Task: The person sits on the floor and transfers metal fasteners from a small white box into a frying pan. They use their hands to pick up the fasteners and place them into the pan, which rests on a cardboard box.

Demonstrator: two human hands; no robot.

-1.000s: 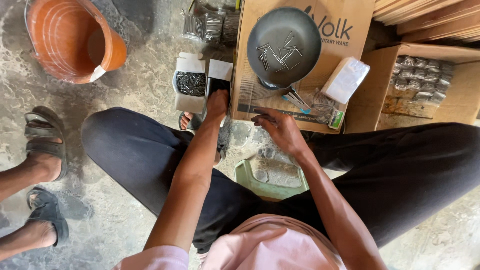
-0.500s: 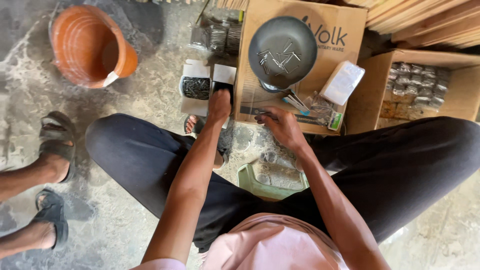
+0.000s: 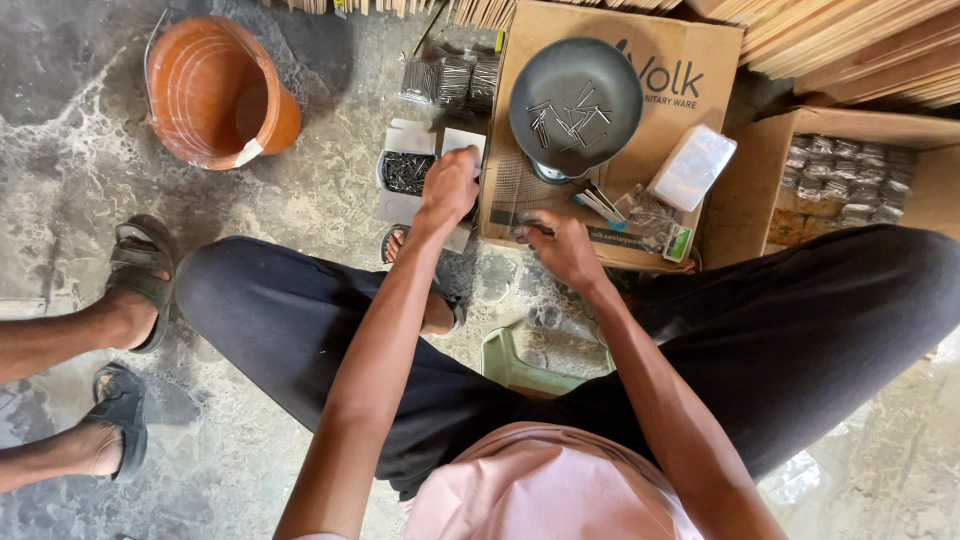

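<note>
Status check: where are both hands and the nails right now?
Left hand over the small box of nails. Right hand on the cardboard box, grip unclear. Nails in grey pan.

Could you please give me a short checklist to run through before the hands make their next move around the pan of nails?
1. Dark pan sits level on the cardboard box: ok.
2. Nails lie inside the pan: ok.
3. Left hand by the small open box of nails; what it grips: cannot tell.
4. Right hand at the box's near edge; contents: cannot tell.
5. Orange bucket stands apart from both hands: ok.
</note>
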